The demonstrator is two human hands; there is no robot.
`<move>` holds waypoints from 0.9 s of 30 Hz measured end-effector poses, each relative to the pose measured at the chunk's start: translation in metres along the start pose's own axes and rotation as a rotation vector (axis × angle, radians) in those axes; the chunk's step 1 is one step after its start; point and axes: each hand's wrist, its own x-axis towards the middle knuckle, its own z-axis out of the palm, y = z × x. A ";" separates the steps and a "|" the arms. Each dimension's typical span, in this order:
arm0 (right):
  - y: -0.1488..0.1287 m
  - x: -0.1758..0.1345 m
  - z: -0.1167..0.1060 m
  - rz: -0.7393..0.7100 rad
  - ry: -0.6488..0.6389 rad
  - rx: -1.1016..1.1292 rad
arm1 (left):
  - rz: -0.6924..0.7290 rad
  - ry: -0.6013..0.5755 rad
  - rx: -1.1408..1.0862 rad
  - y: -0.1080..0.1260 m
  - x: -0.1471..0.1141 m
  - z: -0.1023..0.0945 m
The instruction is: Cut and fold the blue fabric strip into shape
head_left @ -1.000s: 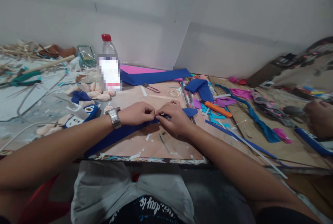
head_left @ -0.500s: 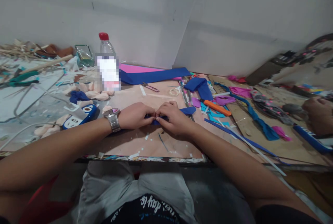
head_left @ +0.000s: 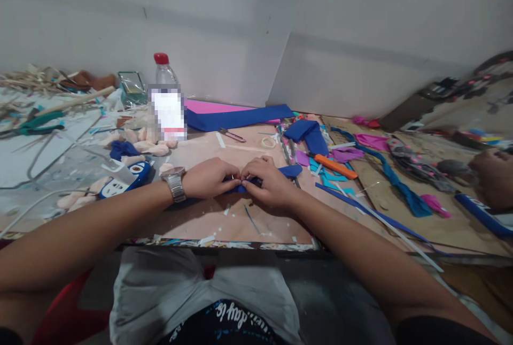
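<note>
My left hand [head_left: 212,176] and my right hand [head_left: 269,182] meet over the work board, thumbs and fingertips pinched together. Between them they hold a blue strip [head_left: 291,171], which could be cloth or paper. Its end sticks out beyond my right knuckles, and a small bit shows below the fingertips. The fingers hide the pinched part. Behind the hands lie small pink-handled snips [head_left: 233,135] and a ring of pale tape [head_left: 268,143]. A longer blue band [head_left: 244,116] stretches along the back.
To the left are a blue-and-white tool [head_left: 126,180] with a cord, pale padded pieces [head_left: 150,147], a phone [head_left: 169,112] and a red-capped bottle [head_left: 161,59]. On the right sit an orange cutter [head_left: 335,167], coloured scraps [head_left: 347,153] and another person's hand [head_left: 492,176].
Both hands stay in nearly the same place with the blue strip, fingertips shifting only slightly. The whole view has moved a little.
</note>
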 end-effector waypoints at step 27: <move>0.003 0.000 -0.006 -0.027 -0.030 -0.055 | -0.225 -0.362 -0.650 -0.006 -0.003 -0.001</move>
